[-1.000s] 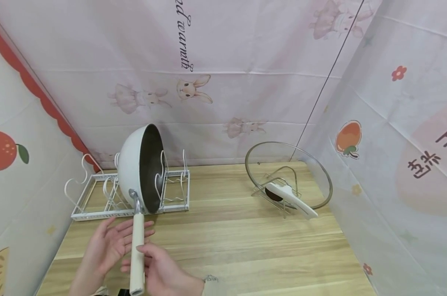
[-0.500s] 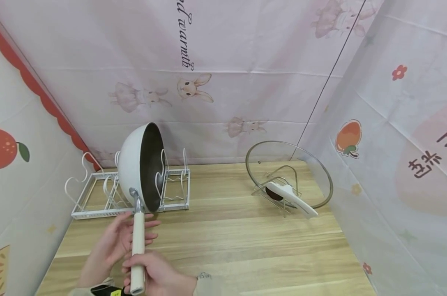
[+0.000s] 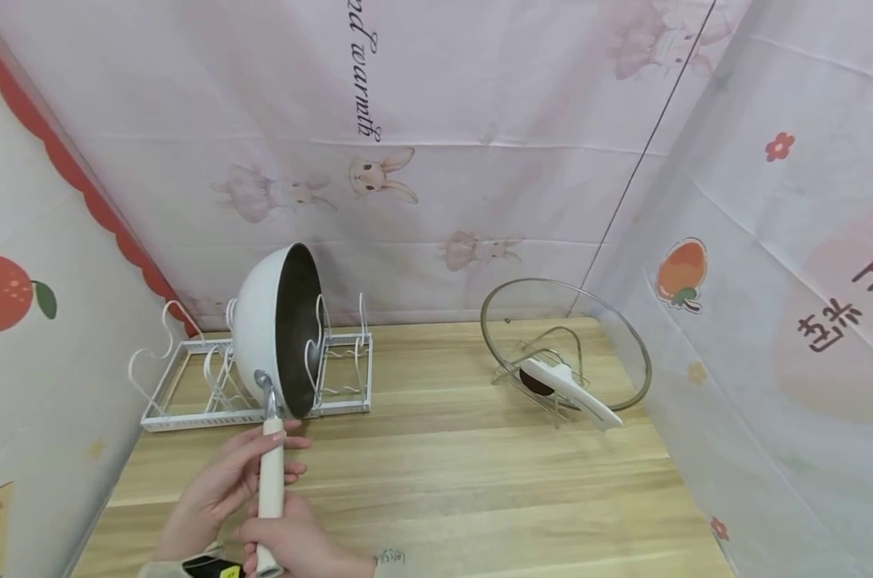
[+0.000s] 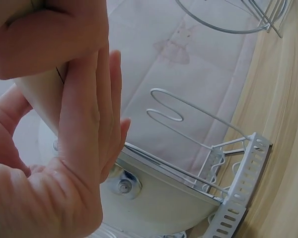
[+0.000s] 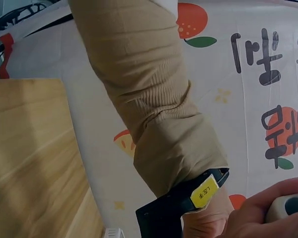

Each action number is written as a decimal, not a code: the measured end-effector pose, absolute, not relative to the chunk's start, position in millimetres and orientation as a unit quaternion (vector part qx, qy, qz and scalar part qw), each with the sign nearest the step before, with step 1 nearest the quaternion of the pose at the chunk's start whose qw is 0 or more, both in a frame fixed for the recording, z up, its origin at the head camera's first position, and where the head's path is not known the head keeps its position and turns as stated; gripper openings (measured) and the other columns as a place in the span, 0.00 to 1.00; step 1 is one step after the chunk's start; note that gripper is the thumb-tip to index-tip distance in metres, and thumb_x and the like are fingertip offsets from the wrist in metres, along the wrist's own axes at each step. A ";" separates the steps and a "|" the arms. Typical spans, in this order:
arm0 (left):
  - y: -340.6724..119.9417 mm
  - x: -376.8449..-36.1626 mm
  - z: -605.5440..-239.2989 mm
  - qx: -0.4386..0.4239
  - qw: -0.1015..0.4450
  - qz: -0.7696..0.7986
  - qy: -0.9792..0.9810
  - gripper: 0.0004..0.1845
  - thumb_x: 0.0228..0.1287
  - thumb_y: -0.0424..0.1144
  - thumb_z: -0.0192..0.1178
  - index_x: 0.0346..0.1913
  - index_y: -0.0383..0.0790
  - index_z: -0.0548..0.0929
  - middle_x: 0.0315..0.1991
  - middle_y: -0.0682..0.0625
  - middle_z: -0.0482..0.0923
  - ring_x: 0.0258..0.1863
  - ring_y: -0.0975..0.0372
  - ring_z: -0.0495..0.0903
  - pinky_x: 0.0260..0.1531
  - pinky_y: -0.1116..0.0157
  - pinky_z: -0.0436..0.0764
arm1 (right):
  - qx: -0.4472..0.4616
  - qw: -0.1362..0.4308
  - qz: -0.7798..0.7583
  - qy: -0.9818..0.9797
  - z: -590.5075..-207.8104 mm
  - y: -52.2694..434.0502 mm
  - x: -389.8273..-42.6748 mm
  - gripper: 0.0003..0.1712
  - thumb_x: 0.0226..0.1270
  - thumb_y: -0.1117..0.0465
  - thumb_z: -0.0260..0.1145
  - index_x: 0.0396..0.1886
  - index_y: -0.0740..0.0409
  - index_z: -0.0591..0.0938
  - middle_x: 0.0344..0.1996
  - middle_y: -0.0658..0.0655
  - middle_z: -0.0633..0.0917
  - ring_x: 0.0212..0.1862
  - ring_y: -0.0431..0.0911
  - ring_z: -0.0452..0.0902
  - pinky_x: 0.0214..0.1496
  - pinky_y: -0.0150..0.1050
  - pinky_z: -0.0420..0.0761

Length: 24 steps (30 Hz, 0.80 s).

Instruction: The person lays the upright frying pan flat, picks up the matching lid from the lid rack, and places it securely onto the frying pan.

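Note:
A white wok (image 3: pixel 254 325) with a dark inside stands on its edge in a white wire rack (image 3: pixel 346 406), its cream handle (image 3: pixel 271 482) pointing toward me. My left hand (image 3: pixel 220 478) holds the handle's upper part, thumb across the top and fairly straight fingers behind. Below it, my right hand (image 3: pixel 295 534) grips the handle close to its end. In the left wrist view both hands overlap around the handle, and the wok's pale outer wall (image 4: pixel 164 198) shows beyond them. The handle's round end (image 5: pixel 288 206) peeks out of my right hand in the right wrist view.
To the right, a glass lid (image 3: pixel 595 329) with a white handle (image 3: pixel 570 391) leans on a small wire stand (image 3: pixel 579 353). Printed cloth walls (image 3: pixel 436 201) enclose the wooden table (image 3: pixel 480 482). A dark strap (image 5: pixel 164 213) with a yellow label circles my left wrist.
My left hand has moved from open behind the handle to holding it, thumb now over the top. My right hand has slid down toward the handle's end. The wok stays in the rack.

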<state>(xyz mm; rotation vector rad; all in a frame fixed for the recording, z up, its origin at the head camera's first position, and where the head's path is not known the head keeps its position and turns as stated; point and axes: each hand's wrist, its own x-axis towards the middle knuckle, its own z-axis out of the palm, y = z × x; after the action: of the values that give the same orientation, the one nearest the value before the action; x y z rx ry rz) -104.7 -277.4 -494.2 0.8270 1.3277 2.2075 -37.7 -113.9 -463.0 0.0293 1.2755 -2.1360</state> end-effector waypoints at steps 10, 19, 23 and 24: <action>-264.2 -114.7 -488.7 0.115 0.282 0.862 0.405 0.22 0.79 0.27 0.32 0.59 0.37 0.78 0.53 0.37 0.82 0.44 0.50 0.86 0.47 0.56 0.85 | 0.022 0.327 -0.811 0.484 -464.1 -108.1 -40.1 0.11 0.52 0.74 0.59 0.32 0.56 0.73 0.13 0.50 0.72 0.12 0.35 0.68 0.12 0.25 0.70; -269.7 -103.8 -481.2 0.078 0.258 0.810 0.521 0.15 0.78 0.29 0.43 0.62 0.34 0.71 0.55 0.42 0.81 0.42 0.53 0.87 0.47 0.56 0.85 | 0.005 0.314 -0.787 0.532 -464.7 -113.0 -38.5 0.11 0.51 0.75 0.59 0.30 0.56 0.73 0.11 0.50 0.72 0.12 0.36 0.68 0.14 0.24 0.70; -268.5 -105.8 -480.7 0.114 0.247 0.818 0.506 0.15 0.74 0.24 0.42 0.56 0.37 0.74 0.52 0.42 0.83 0.39 0.54 0.87 0.43 0.58 0.86 | 0.005 0.310 -0.791 0.528 -462.9 -114.8 -38.5 0.12 0.48 0.76 0.58 0.28 0.55 0.73 0.10 0.50 0.72 0.11 0.35 0.67 0.13 0.24 0.69; -268.3 -106.0 -480.7 0.119 0.244 0.821 0.502 0.15 0.74 0.23 0.42 0.55 0.36 0.74 0.51 0.43 0.84 0.38 0.54 0.87 0.42 0.59 0.87 | 0.005 0.312 -0.792 0.525 -462.6 -114.8 -38.6 0.12 0.48 0.76 0.57 0.28 0.55 0.72 0.10 0.50 0.71 0.11 0.35 0.67 0.12 0.24 0.68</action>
<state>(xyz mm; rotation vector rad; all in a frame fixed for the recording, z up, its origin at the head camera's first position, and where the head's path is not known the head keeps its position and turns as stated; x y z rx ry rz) -106.0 -268.3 -480.7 0.3239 1.3703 2.2439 -38.6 -114.8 -462.6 0.0120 1.3849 -2.0903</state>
